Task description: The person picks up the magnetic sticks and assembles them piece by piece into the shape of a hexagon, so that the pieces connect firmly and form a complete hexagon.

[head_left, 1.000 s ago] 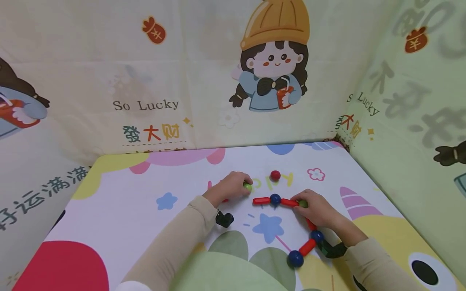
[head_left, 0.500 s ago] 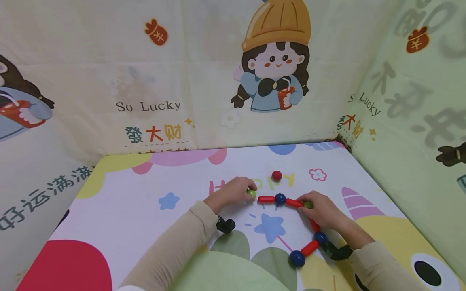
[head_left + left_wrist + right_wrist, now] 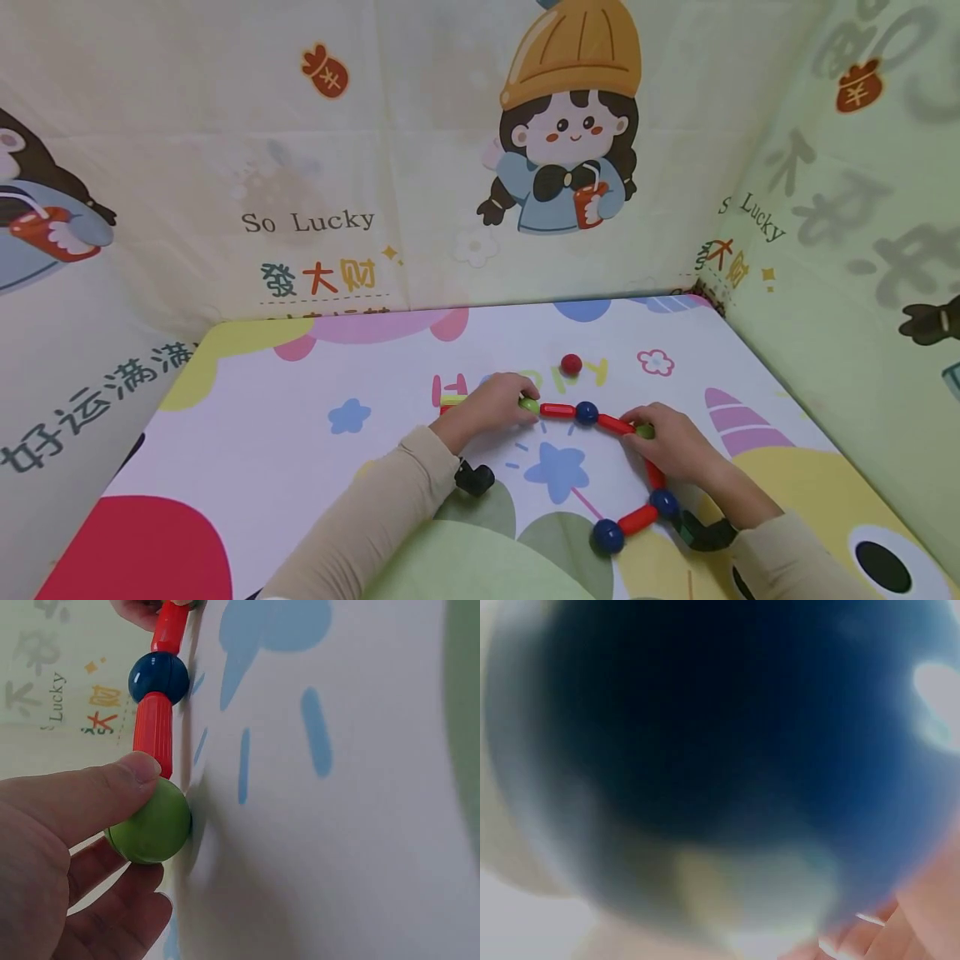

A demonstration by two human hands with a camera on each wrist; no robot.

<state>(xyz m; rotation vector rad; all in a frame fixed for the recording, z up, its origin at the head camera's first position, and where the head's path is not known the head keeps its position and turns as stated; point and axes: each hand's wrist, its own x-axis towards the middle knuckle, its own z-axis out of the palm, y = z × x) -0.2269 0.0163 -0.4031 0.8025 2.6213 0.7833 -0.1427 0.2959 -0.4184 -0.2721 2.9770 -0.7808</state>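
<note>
Fingers and thumb of the left hand (image 3: 491,404) pinch a green ball (image 3: 154,825) at the free end of a red rod (image 3: 558,411), touching or nearly so, just above or on the table (image 3: 285,475), while those of the right hand (image 3: 671,442) grip another green ball (image 3: 644,432) further along the chain. From where I stand, an off-centre push could swivel that rod about its blue ball (image 3: 587,413), and a slackening right grip might let the chain shift or part.

Printed tabletop (image 3: 262,450), red ball (image 3: 572,365), ball-and-rod chain (image 3: 655,475)
</note>
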